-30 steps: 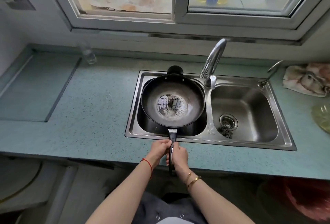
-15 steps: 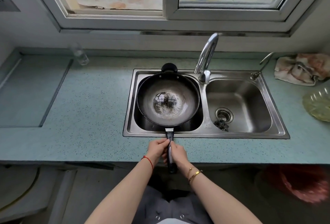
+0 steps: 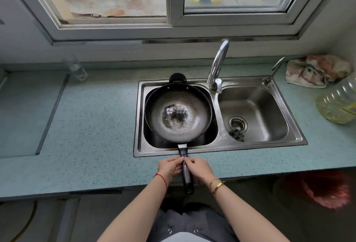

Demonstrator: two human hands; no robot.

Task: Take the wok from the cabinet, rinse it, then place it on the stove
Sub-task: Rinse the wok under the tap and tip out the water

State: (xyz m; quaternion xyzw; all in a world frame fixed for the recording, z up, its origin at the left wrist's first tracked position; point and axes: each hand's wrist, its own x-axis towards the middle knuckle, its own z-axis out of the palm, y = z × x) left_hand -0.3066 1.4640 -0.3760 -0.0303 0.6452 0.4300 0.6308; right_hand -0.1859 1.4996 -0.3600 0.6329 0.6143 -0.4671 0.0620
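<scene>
Wok (image 3: 178, 114) sits bowl up in the left basin of the sink (image 3: 215, 148). Its long handle (image 3: 186, 174) reaches out over the sink's near rim and across the table (image 3: 92, 126) toward me. Both my grips are closed on that handle, just in front of the sink. The left grip (image 3: 169, 167) curls over it from one side and the right grip (image 3: 199, 168) from the other, fingertips meeting on top.

A shiny patch with dark specks lies in the bottom of the wok. It looks like a little water, though I cannot be sure. The faucet (image 3: 217, 64) rises at the back of the sink between the two basins, and I see no stream from it.

I judge this to be the rinsing step, with the cabinet part done. Next I would either free one grip to reach the faucet or tip the wok to pour out into the basin. After that comes a firm two-handed lift clear of the rim. The stove is not in sight.
</scene>
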